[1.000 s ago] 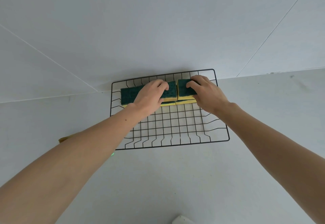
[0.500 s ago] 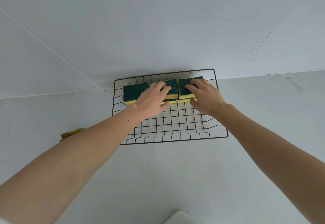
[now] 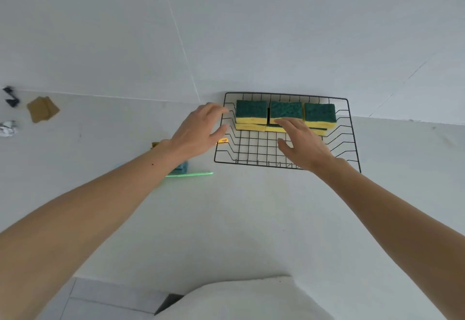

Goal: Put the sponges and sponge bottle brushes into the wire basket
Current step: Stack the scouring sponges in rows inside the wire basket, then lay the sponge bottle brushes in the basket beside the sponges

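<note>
The sponges [image 3: 286, 114] are stacked in a row along the far wall of the wire basket [image 3: 352, 141]. The remaining bottle brushes lie outside it, on the counter to its left. The green brush handle [image 3: 190, 174] runs left to right, partly hidden under your left forearm. Your left hand [image 3: 198, 132] is released, empty and nearer. Your right hand [image 3: 300, 143] hovers released over the basket floor.
</note>
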